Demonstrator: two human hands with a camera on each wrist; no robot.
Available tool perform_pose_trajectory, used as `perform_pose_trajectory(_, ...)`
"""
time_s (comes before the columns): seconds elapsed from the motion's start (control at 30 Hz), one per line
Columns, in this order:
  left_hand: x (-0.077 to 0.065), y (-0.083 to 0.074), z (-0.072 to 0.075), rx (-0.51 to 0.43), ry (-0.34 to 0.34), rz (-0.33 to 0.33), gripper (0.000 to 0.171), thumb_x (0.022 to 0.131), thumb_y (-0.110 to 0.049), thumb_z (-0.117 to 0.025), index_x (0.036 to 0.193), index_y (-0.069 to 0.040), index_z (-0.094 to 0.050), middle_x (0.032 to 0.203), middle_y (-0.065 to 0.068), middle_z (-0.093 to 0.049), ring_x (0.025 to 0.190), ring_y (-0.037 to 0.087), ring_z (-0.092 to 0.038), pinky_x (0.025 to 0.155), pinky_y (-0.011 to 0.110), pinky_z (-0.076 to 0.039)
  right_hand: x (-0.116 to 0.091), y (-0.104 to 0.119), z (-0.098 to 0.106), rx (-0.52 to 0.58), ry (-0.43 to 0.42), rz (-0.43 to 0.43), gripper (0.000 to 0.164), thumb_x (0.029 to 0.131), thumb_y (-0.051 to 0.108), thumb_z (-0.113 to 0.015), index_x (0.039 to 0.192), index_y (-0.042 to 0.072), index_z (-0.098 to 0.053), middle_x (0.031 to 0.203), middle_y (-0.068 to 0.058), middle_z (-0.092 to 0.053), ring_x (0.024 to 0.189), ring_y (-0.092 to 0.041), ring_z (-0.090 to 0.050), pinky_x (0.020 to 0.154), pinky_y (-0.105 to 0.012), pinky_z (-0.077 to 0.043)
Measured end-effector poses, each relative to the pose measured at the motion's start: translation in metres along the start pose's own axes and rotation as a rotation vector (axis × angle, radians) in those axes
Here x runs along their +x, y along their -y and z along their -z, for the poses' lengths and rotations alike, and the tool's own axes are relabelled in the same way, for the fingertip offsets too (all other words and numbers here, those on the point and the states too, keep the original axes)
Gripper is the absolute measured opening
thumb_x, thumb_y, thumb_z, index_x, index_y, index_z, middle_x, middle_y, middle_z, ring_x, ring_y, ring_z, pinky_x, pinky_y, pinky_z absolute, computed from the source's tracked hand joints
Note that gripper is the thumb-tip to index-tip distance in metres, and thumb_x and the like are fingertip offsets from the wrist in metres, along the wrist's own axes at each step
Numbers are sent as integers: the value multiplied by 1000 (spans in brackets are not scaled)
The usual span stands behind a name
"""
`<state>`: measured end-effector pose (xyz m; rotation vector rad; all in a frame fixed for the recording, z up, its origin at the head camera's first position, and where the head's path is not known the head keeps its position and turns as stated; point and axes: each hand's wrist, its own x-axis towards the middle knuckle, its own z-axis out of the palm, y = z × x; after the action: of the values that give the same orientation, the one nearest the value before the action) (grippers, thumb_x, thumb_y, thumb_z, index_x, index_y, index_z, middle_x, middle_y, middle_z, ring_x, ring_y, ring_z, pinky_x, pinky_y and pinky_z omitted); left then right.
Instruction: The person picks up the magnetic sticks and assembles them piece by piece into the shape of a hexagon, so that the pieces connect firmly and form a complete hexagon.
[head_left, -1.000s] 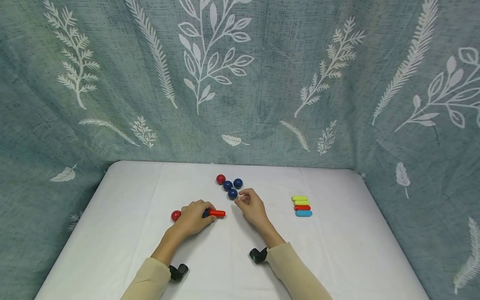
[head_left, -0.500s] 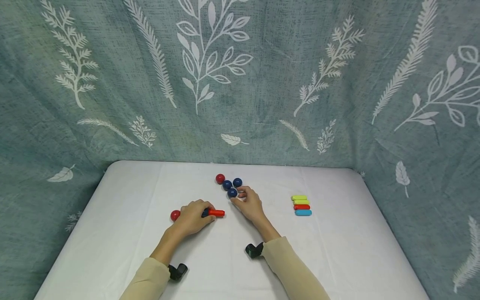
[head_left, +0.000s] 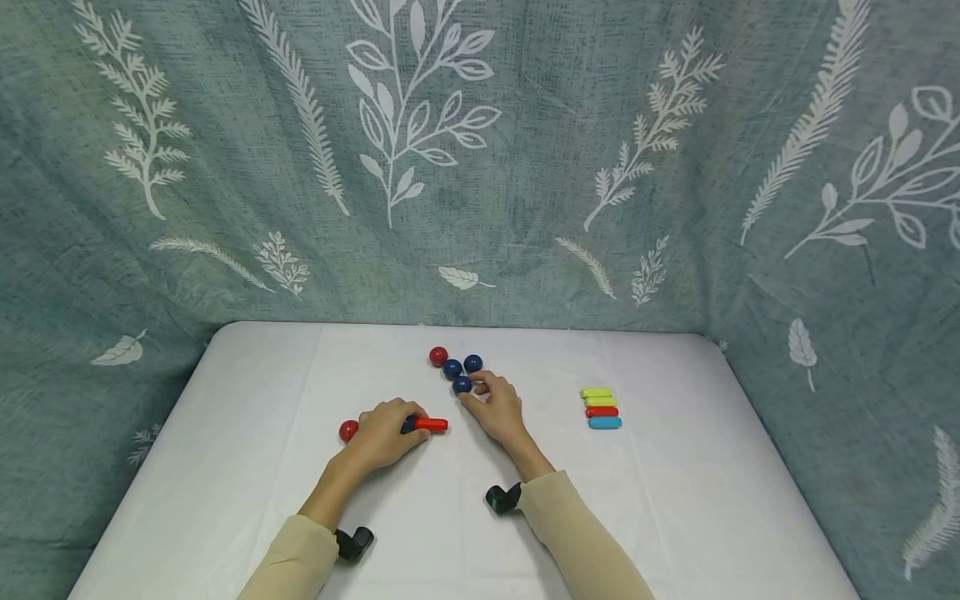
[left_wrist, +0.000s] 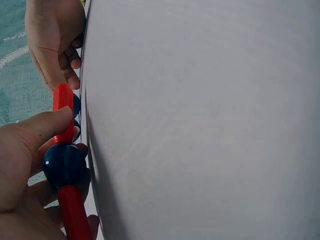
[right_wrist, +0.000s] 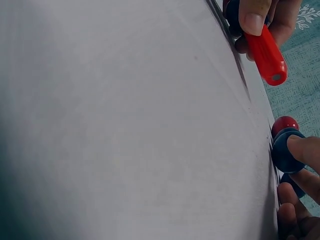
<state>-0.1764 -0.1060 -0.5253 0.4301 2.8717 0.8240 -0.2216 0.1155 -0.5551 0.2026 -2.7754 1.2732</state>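
Note:
My left hand grips a joined piece made of red rods and a dark blue ball. One red rod pokes out to the right past the fingers, and a red ball shows at the hand's left side. With thumb and fingers, my right hand pinches the nearest blue ball of a small cluster on the table. In the right wrist view the thumb lies on this blue ball. Beside it sit two more blue balls, one at the left and one behind.
A red ball lies at the far left of the cluster. To the right, two yellow-green rods, a red rod and a blue rod lie stacked in a row on the white-covered table. A patterned curtain hangs behind.
My right hand has shifted slightly left and away from me, and its fingers have closed around the nearest blue ball. The left hand keeps its hold on the joined piece.

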Motion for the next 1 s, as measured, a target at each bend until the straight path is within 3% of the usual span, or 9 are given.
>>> perform_pose_trajectory(0.27, 1, 0, 1, -17, -7, -1, 25, 88, -32, -78, 107, -18, -73, 99, 0, -66, 93, 22, -58, 80, 50, -42, -1, 1, 4, 30, 13, 1, 36, 91, 27, -75, 124, 13, -67, 95, -2, -64, 83, -18, -53, 78, -40, -39)
perform_pose_trajectory(0.53, 2, 2, 1, -27, 12, 13, 24, 88, -33, -78, 107, -18, -73, 98, -2, -65, 93, 21, -58, 81, 50, -41, -13, 2, 15, 138, 104, -49, 34, 90, 26, -76, 121, 15, -67, 93, -1, -62, 84, -18, -56, 73, -36, -45)
perform_pose_trajectory(1.0, 5, 3, 1, -27, 14, 2, 23, 89, -34, -77, 106, -19, -73, 97, -4, -64, 92, 21, -57, 82, 51, -41, -36, 2, 29, 177, 138, -89, 31, 90, 27, -76, 118, 17, -68, 91, 1, -60, 77, -17, -52, 67, -34, -43)
